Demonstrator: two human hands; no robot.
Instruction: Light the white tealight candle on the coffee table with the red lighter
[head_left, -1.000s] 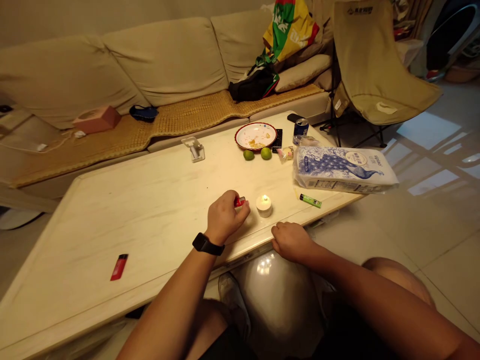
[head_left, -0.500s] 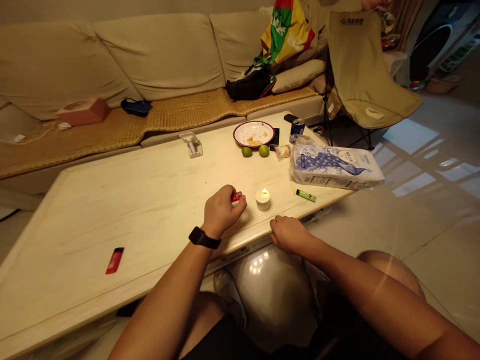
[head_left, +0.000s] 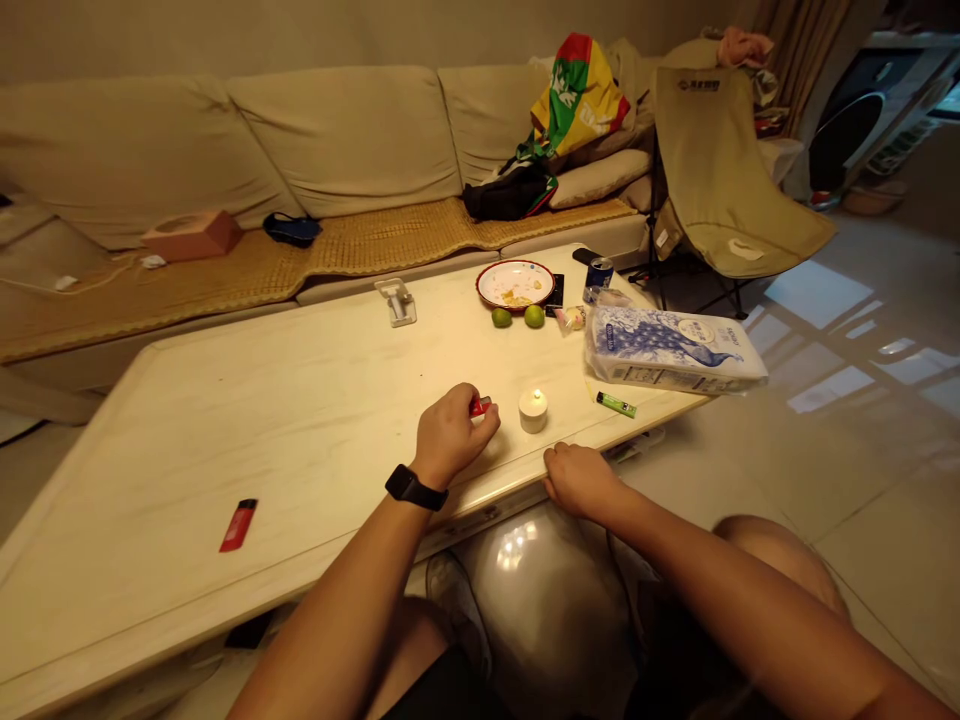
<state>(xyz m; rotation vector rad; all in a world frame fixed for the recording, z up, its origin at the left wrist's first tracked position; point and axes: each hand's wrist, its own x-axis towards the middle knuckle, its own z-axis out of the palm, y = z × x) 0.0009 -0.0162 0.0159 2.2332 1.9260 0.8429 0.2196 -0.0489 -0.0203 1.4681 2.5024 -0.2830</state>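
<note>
My left hand (head_left: pixel 454 430), with a black watch (head_left: pixel 415 488) on its wrist, is closed around a red lighter (head_left: pixel 480 406) above the coffee table (head_left: pixel 315 400). Just right of it stands a small white candle (head_left: pixel 533 412) with a lit flame, apart from the lighter. My right hand (head_left: pixel 579 480) rests at the table's front edge, its fingers curled over it; the fingertips are partly hidden. On the tabletop beyond that hand lies a green lighter (head_left: pixel 616 404). Another red lighter (head_left: pixel 238 525) lies far to the left.
A wrapped tissue pack (head_left: pixel 667 345) lies at the table's right end. Behind are two green limes (head_left: pixel 534 317), a red-rimmed plate (head_left: pixel 491 298) with food scraps, a blue can (head_left: pixel 598 275) and a white stand (head_left: pixel 397 303). A sofa (head_left: pixel 345 140) and a folding chair (head_left: pixel 727 170) stand beyond.
The camera view has tilted up slightly, so things sit lower in the picture. Both hands keep their places beside the candle and at the table edge.
</note>
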